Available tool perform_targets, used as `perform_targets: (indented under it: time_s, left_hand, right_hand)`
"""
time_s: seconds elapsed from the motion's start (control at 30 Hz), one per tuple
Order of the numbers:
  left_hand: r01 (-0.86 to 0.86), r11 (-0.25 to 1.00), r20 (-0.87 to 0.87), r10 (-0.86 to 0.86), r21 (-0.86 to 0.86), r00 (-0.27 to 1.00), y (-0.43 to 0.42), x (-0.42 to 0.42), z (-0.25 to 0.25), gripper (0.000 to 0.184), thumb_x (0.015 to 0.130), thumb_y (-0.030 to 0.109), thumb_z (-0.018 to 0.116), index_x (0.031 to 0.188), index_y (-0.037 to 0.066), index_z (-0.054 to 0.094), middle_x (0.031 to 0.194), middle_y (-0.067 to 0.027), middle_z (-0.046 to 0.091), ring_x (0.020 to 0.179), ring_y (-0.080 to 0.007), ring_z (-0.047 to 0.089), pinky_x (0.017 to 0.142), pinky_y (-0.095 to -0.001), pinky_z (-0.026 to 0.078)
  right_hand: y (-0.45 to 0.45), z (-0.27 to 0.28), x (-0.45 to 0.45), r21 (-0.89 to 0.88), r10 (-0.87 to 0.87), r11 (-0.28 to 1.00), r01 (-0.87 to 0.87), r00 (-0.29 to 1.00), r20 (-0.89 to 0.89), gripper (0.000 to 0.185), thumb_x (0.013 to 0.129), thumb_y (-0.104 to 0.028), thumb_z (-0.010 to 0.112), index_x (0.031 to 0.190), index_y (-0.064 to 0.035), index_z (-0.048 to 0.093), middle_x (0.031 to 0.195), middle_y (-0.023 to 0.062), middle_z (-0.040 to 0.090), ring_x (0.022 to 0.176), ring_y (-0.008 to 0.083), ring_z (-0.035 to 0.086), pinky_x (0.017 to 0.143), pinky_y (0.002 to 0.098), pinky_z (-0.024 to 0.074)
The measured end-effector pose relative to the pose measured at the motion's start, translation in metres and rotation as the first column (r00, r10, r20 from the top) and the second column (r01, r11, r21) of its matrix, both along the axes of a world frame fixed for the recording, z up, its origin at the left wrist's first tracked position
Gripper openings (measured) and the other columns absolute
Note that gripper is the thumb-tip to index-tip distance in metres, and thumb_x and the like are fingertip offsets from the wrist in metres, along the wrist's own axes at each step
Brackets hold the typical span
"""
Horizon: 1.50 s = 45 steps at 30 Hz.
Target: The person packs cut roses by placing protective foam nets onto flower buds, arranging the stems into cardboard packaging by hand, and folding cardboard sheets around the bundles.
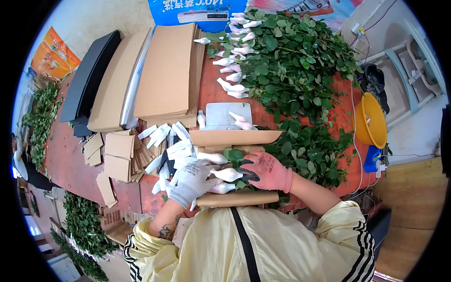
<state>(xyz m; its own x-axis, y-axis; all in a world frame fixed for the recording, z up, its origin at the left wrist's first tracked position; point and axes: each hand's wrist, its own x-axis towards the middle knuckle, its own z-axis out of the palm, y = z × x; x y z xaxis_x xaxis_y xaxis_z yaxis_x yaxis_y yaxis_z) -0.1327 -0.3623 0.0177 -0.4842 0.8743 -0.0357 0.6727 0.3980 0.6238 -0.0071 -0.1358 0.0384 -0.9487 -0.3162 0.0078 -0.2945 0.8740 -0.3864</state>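
Note:
My left hand [190, 179], in a grey glove, has its fingers closed at the left tip of a rose bud in white mesh netting [227, 175]. Across from it, my right hand [268, 172], in a pink glove with dark fingertips, grips the same flower at its stem end, among leaves. Another netted bud [212, 158] lies just above and one more [222, 188] just below. These flowers rest on a brown cardboard wrap [237, 199], whose near and far edges stand up. Leafy stems [305, 152] stretch to the right.
Many netted roses [282, 56] are heaped at the back right. Cardboard sheets [164, 70], black sheets [89, 75], small cardboard pieces [117, 162] and white paper strips [181, 149] lie left. A grey plate [218, 113] sits beyond the wrap; a yellow basin [371, 121] stands right.

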Motion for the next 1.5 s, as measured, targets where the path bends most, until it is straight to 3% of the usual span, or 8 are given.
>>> perform_targets:
  time_s: [0.17, 0.33, 0.53, 0.63, 0.73, 0.97, 1.23, 1.5]
  left_hand:
    - [0.101, 0.979, -0.128, -0.125, -0.177, 0.984, 0.008, -0.009, -0.007, 0.026, 0.083, 0.03, 0.056, 0.098, 0.01, 0.065, 0.101, -0.0094, 0.061, 0.092, -0.0274, 0.059, 0.081, -0.0406, 0.046]
    - [-0.02, 0.997, -0.124, 0.03, 0.078, 0.992, 0.015, -0.016, -0.012, 0.017, 0.077, 0.024, 0.064, 0.083, 0.008, 0.066, 0.083, -0.0109, 0.06, 0.078, -0.0292, 0.06, 0.071, -0.0397, 0.047]
    - [-0.158, 0.968, -0.038, 0.169, 0.193, 0.985, 0.004, 0.0, -0.007, 0.023, 0.073, 0.023, 0.067, 0.092, 0.01, 0.067, 0.087, -0.0091, 0.062, 0.08, -0.0275, 0.06, 0.072, -0.0389, 0.047]
    - [0.119, 0.991, -0.212, -0.105, 0.053, 0.972, 0.002, 0.008, 0.032, 0.027, 0.077, 0.027, 0.064, 0.101, 0.013, 0.067, 0.1, -0.0065, 0.064, 0.093, -0.0257, 0.059, 0.08, -0.039, 0.046]
    - [0.205, 0.977, -0.22, -0.189, 0.053, 0.957, 0.002, -0.001, 0.012, 0.027, 0.076, 0.024, 0.064, 0.101, 0.017, 0.067, 0.1, -0.0031, 0.064, 0.093, -0.0221, 0.06, 0.08, -0.0385, 0.046]
    - [0.29, 0.945, -0.153, -0.267, 0.154, 0.952, 0.006, -0.009, -0.002, 0.026, 0.077, 0.015, 0.061, 0.102, 0.015, 0.067, 0.1, -0.0036, 0.063, 0.087, -0.0234, 0.062, 0.073, -0.0365, 0.049]
    - [0.215, 0.945, 0.072, -0.204, -0.247, 0.976, -0.029, -0.009, 0.018, 0.035, 0.075, 0.035, 0.066, 0.105, 0.016, 0.066, 0.088, -0.0071, 0.063, 0.08, -0.026, 0.062, 0.072, -0.038, 0.049]
    - [0.416, 0.889, -0.03, -0.429, -0.193, 0.903, -0.024, -0.019, -0.008, 0.016, 0.083, 0.025, 0.058, 0.091, 0.011, 0.061, 0.085, -0.0073, 0.061, 0.08, -0.0297, 0.061, 0.068, -0.0409, 0.048]
  right_hand:
    - [-0.002, -0.005, 0.004, 0.109, 0.104, 0.99, -0.094, 0.99, -0.09, 0.042, 0.074, -0.032, 0.062, 0.11, -0.0128, 0.056, 0.105, 0.0081, 0.053, 0.101, 0.0251, 0.053, 0.091, 0.0368, 0.0402]
    - [-0.017, -0.001, -0.002, 0.206, 0.033, 0.977, -0.049, 0.996, 0.081, 0.036, 0.075, -0.033, 0.06, 0.104, -0.011, 0.057, 0.092, 0.008, 0.057, 0.091, 0.0257, 0.058, 0.08, 0.0375, 0.0447]
    - [-0.033, 0.0, -0.02, 0.315, -0.08, 0.949, -0.029, 0.941, 0.33, 0.027, 0.079, -0.033, 0.056, 0.093, -0.0107, 0.06, 0.089, 0.0062, 0.059, 0.088, 0.0215, 0.057, 0.079, 0.0354, 0.0437]
    - [-0.035, -0.012, -0.015, 0.321, -0.066, 0.947, -0.017, 0.967, 0.246, 0.021, 0.079, -0.03, 0.054, 0.087, -0.0105, 0.057, 0.085, 0.0074, 0.057, 0.084, 0.0228, 0.057, 0.074, 0.0355, 0.0424]
    - [-0.041, -0.005, -0.006, 0.475, 0.076, 0.879, 0.029, 0.977, -0.2, 0.014, 0.081, -0.022, 0.048, 0.089, -0.0117, 0.054, 0.082, 0.0061, 0.051, 0.076, 0.0242, 0.053, 0.066, 0.0376, 0.0388]
    - [-0.039, 0.007, -0.009, 0.201, 0.033, 0.975, -0.098, 0.952, 0.303, 0.023, 0.079, -0.029, 0.056, 0.096, -0.0123, 0.057, 0.085, 0.0073, 0.061, 0.081, 0.0232, 0.061, 0.068, 0.034, 0.0466]
    - [-0.038, -0.006, -0.007, 0.223, 0.074, 0.966, -0.135, 0.963, 0.26, 0.013, 0.078, -0.02, 0.053, 0.086, -0.011, 0.058, 0.077, 0.0069, 0.063, 0.076, 0.0234, 0.063, 0.061, 0.0391, 0.0466]
    - [-0.042, -0.004, -0.01, 0.264, 0.139, 0.948, -0.179, 0.977, 0.164, 0.017, 0.081, -0.017, 0.048, 0.082, -0.0099, 0.063, 0.081, 0.0074, 0.065, 0.078, 0.0245, 0.064, 0.063, 0.0388, 0.0479]
